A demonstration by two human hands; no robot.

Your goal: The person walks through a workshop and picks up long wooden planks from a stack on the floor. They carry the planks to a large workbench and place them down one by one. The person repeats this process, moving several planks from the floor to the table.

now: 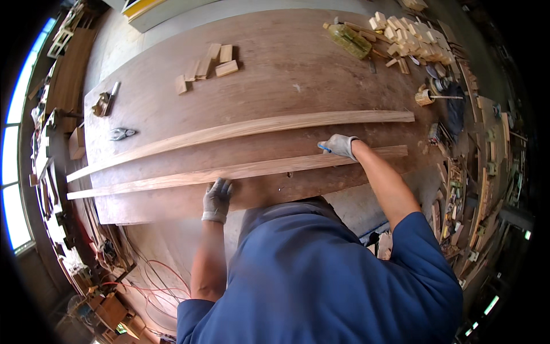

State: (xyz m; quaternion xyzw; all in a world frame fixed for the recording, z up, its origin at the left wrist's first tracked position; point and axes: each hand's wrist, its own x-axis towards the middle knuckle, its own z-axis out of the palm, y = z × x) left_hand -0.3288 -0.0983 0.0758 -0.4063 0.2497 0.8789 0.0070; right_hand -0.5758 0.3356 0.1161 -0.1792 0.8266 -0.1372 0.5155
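Your two strips [286, 122] already lie on the table [298, 63], what remains I cannot tell, left hand [216, 202] at the near one, grip unclear, right hand [342, 145] clasping a blue tool [325, 147].

1. Bright white windows [12, 152] ran down the left edge.
2. A large brown table [275, 74] filled the middle.
3. Pale grey floor [116, 51] showed at the upper left.
4. Cluttered racks [486, 143] crowded the right side.
5. Small white lights [491, 305] shone at the dark lower right.
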